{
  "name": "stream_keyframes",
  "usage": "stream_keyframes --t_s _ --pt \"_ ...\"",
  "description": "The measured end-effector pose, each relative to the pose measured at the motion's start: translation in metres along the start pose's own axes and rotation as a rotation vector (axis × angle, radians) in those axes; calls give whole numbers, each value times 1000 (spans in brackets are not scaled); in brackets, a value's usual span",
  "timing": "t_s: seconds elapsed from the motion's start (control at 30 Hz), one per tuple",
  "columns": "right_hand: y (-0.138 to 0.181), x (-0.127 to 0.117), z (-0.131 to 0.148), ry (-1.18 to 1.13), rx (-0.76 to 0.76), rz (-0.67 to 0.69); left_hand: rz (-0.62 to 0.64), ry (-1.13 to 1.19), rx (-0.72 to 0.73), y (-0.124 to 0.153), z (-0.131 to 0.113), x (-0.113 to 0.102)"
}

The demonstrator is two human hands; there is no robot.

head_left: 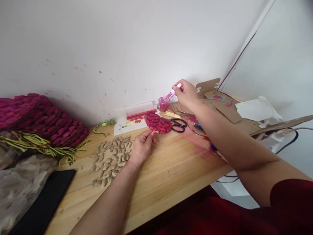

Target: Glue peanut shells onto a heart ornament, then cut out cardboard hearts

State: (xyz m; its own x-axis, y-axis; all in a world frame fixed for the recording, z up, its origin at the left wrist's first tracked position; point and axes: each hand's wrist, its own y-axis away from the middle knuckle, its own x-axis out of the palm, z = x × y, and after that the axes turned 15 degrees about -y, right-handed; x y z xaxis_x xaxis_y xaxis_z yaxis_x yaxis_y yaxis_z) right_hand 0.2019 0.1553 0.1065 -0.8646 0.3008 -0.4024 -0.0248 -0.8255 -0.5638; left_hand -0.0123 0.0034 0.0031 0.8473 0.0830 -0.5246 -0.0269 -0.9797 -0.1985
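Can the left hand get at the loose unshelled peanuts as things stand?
Probably yes: the unshelled peanuts lie uncovered just beside the left hand, with nothing seen between. It pinches the magenta peanut-studded piece by its edge, though, so it would likely need to let go first.

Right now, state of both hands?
Left hand: closed, pinching a magenta, bumpy, rounded piece by its edge.
Right hand: closed, holding a slim, white, pink-stained tool.

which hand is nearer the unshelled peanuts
Left. The left hand is close beside the unshelled peanuts, at their right edge; the right hand is farther off, up by the pink cup.
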Motion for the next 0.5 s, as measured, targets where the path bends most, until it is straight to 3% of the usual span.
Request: stream_keyframes --t_s 0.1,0.23,0.37,0.5 --pt "33 -14 9 -287 12 -29 -6 -8 14 1 -1 0" --pt "86 -18 28 -575 51 110 -7 -5 20 2 -2 1" --pt "121 -9 39 -575 24 127 -4 -21 18 2 -3 1" --pt "135 -4 37 -530 -53 153 -7 -47 40 3 -5 0"
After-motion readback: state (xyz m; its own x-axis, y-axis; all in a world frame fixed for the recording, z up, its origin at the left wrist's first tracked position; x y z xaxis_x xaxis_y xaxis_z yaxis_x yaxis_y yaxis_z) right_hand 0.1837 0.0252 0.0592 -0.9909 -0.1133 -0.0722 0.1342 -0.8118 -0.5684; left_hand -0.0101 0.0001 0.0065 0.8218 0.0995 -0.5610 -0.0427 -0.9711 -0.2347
